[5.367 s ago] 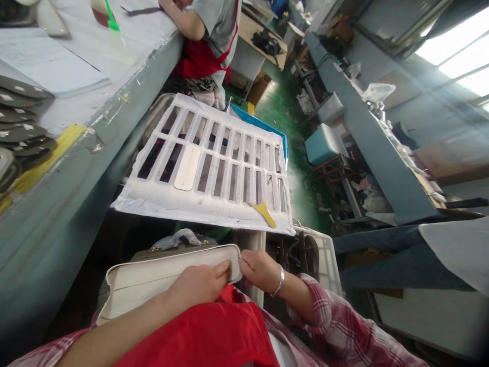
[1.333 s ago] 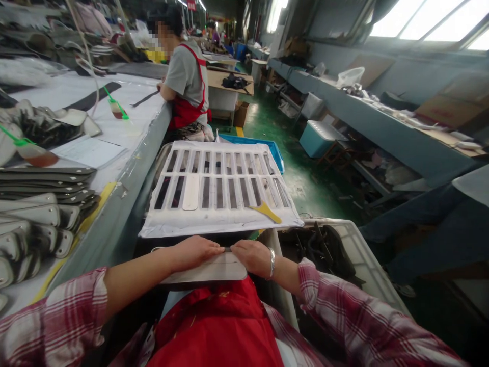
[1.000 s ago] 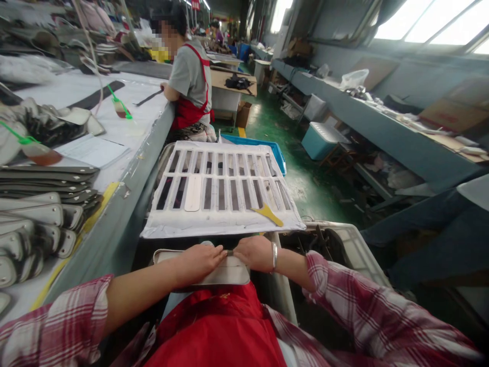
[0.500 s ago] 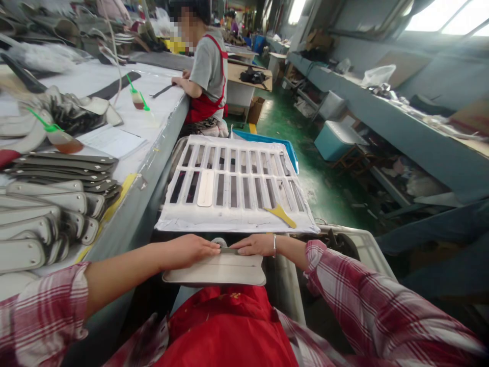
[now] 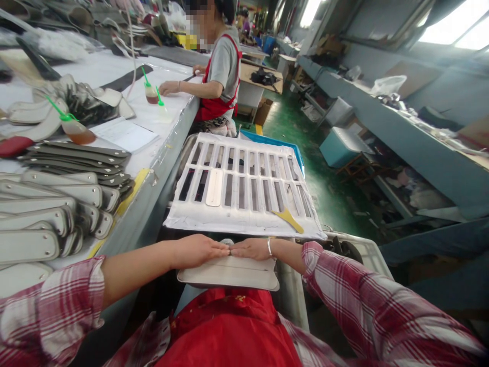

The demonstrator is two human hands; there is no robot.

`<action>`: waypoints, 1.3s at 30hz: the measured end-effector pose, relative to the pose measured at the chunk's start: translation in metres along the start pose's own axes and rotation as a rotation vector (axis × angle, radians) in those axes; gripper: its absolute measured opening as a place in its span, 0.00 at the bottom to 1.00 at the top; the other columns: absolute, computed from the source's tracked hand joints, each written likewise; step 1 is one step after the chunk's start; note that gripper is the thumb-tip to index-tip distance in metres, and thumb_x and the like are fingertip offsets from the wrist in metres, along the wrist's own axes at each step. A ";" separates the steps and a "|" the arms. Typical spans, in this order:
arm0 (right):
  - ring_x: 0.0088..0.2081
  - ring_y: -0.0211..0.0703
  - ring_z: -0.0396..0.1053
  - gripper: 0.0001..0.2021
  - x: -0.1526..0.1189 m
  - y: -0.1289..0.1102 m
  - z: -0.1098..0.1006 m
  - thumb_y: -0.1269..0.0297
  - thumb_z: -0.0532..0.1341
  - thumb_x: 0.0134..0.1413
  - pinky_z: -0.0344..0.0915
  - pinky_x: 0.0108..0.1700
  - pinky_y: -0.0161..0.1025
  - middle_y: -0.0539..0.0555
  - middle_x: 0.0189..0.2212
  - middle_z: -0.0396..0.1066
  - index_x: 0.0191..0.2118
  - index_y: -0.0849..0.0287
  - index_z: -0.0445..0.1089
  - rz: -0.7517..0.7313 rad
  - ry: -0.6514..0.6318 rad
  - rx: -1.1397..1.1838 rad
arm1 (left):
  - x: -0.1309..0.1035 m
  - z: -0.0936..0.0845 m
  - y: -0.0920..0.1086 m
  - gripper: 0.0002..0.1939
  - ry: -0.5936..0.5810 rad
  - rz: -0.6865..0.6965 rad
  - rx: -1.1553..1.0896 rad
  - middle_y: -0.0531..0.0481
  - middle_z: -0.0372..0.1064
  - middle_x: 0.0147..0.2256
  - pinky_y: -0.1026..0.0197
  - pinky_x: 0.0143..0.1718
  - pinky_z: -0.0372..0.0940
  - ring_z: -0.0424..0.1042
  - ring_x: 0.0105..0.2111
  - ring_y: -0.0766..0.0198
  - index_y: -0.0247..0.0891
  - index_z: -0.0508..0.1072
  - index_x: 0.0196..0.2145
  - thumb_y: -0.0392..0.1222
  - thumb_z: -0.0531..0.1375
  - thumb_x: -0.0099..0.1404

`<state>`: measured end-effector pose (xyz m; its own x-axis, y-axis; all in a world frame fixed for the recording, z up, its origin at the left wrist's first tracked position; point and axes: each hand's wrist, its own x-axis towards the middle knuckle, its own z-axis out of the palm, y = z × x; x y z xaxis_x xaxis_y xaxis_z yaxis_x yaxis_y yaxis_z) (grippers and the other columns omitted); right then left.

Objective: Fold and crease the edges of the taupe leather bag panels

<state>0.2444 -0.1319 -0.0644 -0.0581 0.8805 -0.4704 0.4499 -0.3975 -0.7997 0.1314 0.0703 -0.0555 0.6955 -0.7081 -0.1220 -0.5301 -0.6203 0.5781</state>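
A pale, leather-like panel (image 5: 229, 275) with rounded corners and a slit-like line lies across in front of my red apron. My left hand (image 5: 202, 251) presses along its far edge with fingers straight and together. Coming from the other side, my right hand (image 5: 250, 249), with a bracelet at the wrist, presses on the same edge. The fingertips of both hands meet near the middle. My thumbs and the underside of the panel are hidden. Just beyond stands a white cloth-covered slotted rack (image 5: 244, 218), bearing one pale strip (image 5: 214, 187) and a yellow scraper (image 5: 289, 220).
Stacked pale and dark strips (image 5: 49, 201) lie on the left table, near a glue bottle (image 5: 78, 131) with a green nozzle and a paper pad (image 5: 124, 133). A co-worker (image 5: 225, 66) in a red apron sits beyond the rack. A long bench (image 5: 401, 127) runs along the right.
My hands have come together along the panel's far edge, covering the strip seen between them before. The co-worker's hand has reached out toward the green-nozzled bottles. The whole view has shifted slightly.
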 end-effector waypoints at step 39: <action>0.53 0.45 0.57 0.04 -0.104 0.010 0.140 0.65 0.57 0.53 0.47 0.58 0.52 0.57 0.47 0.65 0.34 0.57 0.67 0.027 1.174 -0.408 | 0.046 0.073 0.107 0.09 0.435 -0.323 0.181 0.47 0.68 0.40 0.54 0.41 0.59 0.64 0.41 0.57 0.38 0.65 0.40 0.38 0.55 0.60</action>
<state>0.1306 -0.2638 -0.0755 0.6930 0.6550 0.3011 0.6946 -0.4950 -0.5220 0.0708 -0.0534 -0.0580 0.9516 -0.2919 0.0960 -0.3048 -0.8573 0.4148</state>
